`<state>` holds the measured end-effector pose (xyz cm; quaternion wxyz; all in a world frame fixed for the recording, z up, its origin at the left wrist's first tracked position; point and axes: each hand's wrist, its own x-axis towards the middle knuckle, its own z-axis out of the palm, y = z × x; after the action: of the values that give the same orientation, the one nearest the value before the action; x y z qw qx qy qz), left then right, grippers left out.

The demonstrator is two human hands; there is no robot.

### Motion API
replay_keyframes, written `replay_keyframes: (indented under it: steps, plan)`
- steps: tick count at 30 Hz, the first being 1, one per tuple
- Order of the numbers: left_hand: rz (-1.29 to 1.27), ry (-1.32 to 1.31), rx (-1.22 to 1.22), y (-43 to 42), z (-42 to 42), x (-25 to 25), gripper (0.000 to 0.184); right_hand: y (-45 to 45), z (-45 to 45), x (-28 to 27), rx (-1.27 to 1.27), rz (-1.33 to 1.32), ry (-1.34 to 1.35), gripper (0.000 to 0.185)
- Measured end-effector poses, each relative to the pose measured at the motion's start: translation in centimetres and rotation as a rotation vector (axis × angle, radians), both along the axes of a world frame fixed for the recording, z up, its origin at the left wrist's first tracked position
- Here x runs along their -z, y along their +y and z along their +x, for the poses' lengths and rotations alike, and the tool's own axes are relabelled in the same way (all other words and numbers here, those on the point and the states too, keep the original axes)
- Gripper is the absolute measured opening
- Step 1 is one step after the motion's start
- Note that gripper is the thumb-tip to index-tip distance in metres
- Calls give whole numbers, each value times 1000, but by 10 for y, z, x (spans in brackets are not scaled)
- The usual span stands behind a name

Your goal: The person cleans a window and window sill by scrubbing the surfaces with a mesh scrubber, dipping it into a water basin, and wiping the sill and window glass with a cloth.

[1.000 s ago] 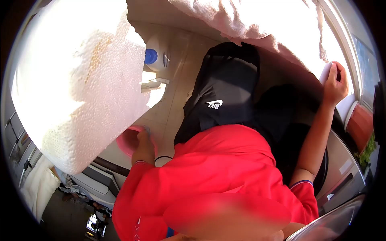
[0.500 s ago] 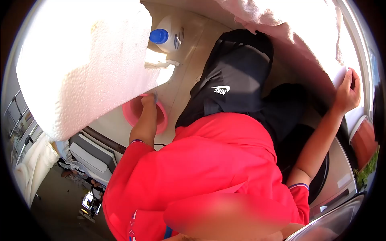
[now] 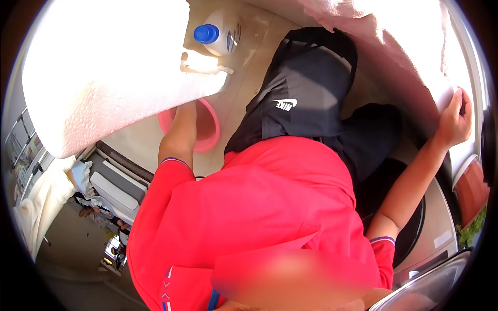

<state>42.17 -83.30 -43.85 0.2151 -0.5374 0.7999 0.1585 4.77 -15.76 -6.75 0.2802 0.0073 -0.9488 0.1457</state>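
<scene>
My left forearm [image 3: 179, 124] reaches over a pink basin [image 3: 210, 124] on the floor. My left hand is hidden behind a large white, bumpy-textured sheet [image 3: 98, 114], so its fingers do not show. On the right, my right hand [image 3: 456, 122] is at the pale edge of a window ledge, beside the lower end of a pinkish-white cloth [image 3: 394, 57]. Its fingers are curled with the tips together, and glare hides what they grip. A white bottle with a blue cap [image 3: 206, 33] stands on the floor beyond the basin.
Below the right arm is a round black object [image 3: 410, 223]. A terracotta planter [image 3: 472, 189] with green leaves stands outside at the right. Grey padded furniture [image 3: 116, 192] and a cream cloth [image 3: 46, 194] are at the left. The tiled floor [image 3: 249, 57] lies ahead.
My left hand, visible over the basin before, has moved farther forward, behind the white sheet. The basin appears higher in view. My right hand stays at the ledge, its fingers still curled.
</scene>
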Motion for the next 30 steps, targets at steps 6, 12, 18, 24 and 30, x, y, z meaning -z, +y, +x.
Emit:
replay_keyframes:
  steps: [6, 12, 18, 24, 30]
  plan:
    - [1, -17, 57, -5, -11, -10, 32, -1, -1, -1, 3, 12, 0, 13]
    - [6, -20, 105, -5, -17, -20, 31, 4, -2, 0, 19, 34, 16, 14]
    - [6, -53, 171, -9, -6, -43, 30, 9, -5, 2, -37, 43, 74, 13]
    - [13, -212, 317, 4, 43, -58, 28, 19, -9, 5, 21, 24, 65, 12]
    - [124, -440, 230, 55, 48, -67, 24, 25, -13, 5, -42, 33, 47, 12]
